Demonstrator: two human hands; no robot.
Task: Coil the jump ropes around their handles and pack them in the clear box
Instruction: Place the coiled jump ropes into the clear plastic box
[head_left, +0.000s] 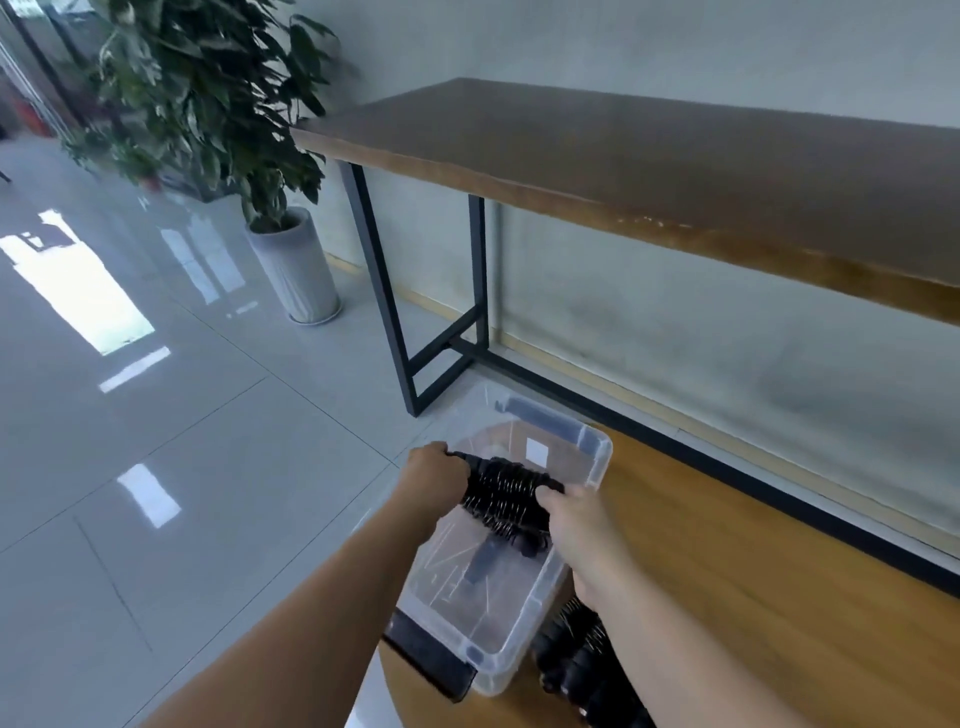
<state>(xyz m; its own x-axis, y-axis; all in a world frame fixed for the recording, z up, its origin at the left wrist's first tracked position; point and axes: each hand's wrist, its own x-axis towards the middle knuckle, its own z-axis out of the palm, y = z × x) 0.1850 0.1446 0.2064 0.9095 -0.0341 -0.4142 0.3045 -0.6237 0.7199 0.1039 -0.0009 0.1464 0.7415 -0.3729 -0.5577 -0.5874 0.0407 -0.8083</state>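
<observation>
Over the open clear box (597, 457), I am holding one coiled jump rope (506, 493) by its two ends, my left hand (436, 475) curling its fingers round the near-left end and my right hand (574, 514) pinching the far-right end between thumb and fingers. The bundle is hanging just above the box mouth, not yet resting on the bottom, and the box itself is sitting on a low wooden surface (753, 597) with one corner reaching past that surface's edge over the tiled floor (182, 467). I am judging that the main risk is the coils loosening: if either hand is letting go too early, the wound rope is likely springing off the handles and spilling over the rim. Pressing down hard could also be tipping or sliding the box off its overhanging corner. A dark piece, possibly a handle, is showing through the box at its bottom, though I cannot tell for sure. Counting: one rope bundle in my hands, one more coiled bundle (576, 654) lying just beside the box under my right forearm, one clear box, one black lid or panel (431, 660) lying against its near end.
</observation>
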